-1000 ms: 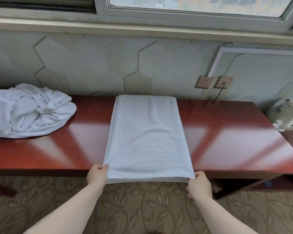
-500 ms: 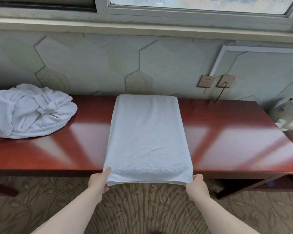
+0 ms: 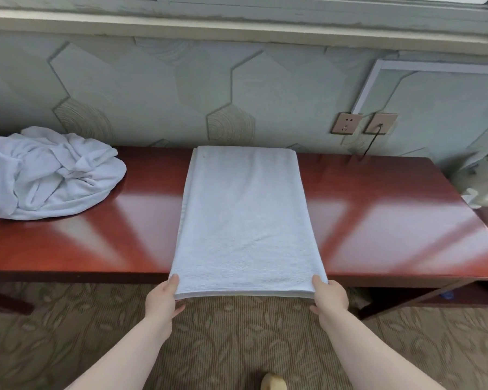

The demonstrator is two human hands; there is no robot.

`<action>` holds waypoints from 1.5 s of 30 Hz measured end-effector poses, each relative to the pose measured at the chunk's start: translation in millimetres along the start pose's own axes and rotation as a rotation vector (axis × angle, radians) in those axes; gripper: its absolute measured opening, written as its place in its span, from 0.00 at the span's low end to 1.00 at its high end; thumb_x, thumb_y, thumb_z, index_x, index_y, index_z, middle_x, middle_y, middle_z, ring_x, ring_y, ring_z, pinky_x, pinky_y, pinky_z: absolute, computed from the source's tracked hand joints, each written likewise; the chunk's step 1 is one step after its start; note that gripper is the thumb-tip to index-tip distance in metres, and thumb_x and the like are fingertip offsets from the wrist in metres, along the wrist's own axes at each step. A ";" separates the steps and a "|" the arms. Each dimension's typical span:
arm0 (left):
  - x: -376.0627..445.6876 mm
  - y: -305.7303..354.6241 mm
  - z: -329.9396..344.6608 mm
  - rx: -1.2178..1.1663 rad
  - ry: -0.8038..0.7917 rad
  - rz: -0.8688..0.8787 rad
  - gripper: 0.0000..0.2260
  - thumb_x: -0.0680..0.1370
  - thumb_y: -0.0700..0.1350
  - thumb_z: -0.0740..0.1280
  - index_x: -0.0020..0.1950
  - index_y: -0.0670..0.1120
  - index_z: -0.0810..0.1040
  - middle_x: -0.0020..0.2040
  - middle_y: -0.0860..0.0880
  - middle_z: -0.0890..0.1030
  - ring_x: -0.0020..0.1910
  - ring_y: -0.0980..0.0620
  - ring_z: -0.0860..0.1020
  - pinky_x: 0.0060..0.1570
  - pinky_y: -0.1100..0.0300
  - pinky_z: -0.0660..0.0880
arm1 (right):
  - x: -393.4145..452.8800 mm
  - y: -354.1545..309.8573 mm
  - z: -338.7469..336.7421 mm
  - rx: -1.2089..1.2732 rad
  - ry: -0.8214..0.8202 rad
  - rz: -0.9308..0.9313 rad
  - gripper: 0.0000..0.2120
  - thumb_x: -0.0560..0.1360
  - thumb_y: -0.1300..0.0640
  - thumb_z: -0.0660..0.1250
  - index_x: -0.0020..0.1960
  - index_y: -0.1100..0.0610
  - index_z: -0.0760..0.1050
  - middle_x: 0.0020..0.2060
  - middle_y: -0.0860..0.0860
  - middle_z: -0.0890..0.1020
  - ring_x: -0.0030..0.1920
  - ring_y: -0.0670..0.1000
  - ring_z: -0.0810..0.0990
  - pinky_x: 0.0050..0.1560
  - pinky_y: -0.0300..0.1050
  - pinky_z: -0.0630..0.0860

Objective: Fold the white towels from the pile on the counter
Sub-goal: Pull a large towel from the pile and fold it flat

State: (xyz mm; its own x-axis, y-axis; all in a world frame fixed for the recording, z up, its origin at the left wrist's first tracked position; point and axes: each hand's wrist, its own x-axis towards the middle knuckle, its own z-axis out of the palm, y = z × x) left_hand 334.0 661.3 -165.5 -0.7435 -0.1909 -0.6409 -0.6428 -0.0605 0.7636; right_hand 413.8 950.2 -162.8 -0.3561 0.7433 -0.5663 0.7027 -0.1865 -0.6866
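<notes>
Both hands, left hand point(image 3: 164, 298) and right hand point(image 3: 328, 298), pinch the near corners of the folded white towel point(image 3: 245, 220) overhanging the table point(image 3: 392, 220); uneven lifting would likely skew the layers.

free: bare counter point(image 3: 378, 220) right of towel point(image 3: 245, 220) | obstacles: towel pile point(image 3: 48, 173) left; possibly kettle point(image 3: 485, 181) far right

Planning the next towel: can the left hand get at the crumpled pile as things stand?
Probably yes, once freed. The left hand now pinches the flat towel at its near corner; bare counter lies between it and the pile, with nothing blocking.
</notes>
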 end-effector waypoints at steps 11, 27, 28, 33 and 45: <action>10.9 -23.9 -4.0 0.450 0.049 0.076 0.12 0.81 0.45 0.61 0.42 0.40 0.78 0.37 0.43 0.76 0.33 0.47 0.70 0.33 0.57 0.64 | 7.7 16.6 -5.5 -0.365 -0.018 -0.078 0.11 0.78 0.53 0.58 0.53 0.60 0.72 0.45 0.55 0.77 0.43 0.57 0.77 0.42 0.47 0.73; 13.1 41.4 102.0 1.125 -0.087 0.762 0.23 0.83 0.47 0.55 0.78 0.48 0.56 0.79 0.50 0.49 0.78 0.51 0.45 0.75 0.55 0.45 | 5.2 -47.0 32.2 -1.003 -0.285 -1.012 0.25 0.83 0.52 0.51 0.78 0.47 0.50 0.78 0.49 0.45 0.78 0.51 0.44 0.76 0.48 0.47; 16.6 38.3 106.0 1.235 -0.149 0.729 0.25 0.83 0.50 0.52 0.79 0.50 0.50 0.79 0.50 0.43 0.78 0.51 0.40 0.75 0.54 0.41 | 4.0 -48.0 40.1 -1.033 -0.321 -1.015 0.25 0.83 0.51 0.49 0.78 0.47 0.47 0.78 0.49 0.43 0.78 0.51 0.42 0.76 0.49 0.45; 58.7 40.0 77.7 1.549 0.005 0.577 0.28 0.82 0.59 0.43 0.77 0.51 0.35 0.78 0.52 0.35 0.77 0.48 0.36 0.74 0.48 0.39 | 30.7 -39.2 52.2 -1.124 -0.327 -1.023 0.37 0.69 0.38 0.31 0.78 0.43 0.44 0.77 0.45 0.40 0.77 0.49 0.39 0.74 0.47 0.38; 130.8 81.3 134.3 1.565 -0.155 0.849 0.30 0.77 0.59 0.47 0.75 0.46 0.65 0.75 0.48 0.64 0.77 0.50 0.52 0.70 0.52 0.42 | 44.4 -89.8 143.5 -1.033 -0.116 -1.113 0.27 0.75 0.46 0.55 0.73 0.51 0.65 0.71 0.50 0.70 0.72 0.52 0.61 0.70 0.52 0.49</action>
State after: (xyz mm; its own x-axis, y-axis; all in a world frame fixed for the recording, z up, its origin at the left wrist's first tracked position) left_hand 159.7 763.1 -197.6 -0.8807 0.4188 -0.2214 0.3970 0.9075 0.1373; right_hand 246.4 907.8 -191.7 -0.9891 0.1358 -0.0573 0.1444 0.9706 -0.1928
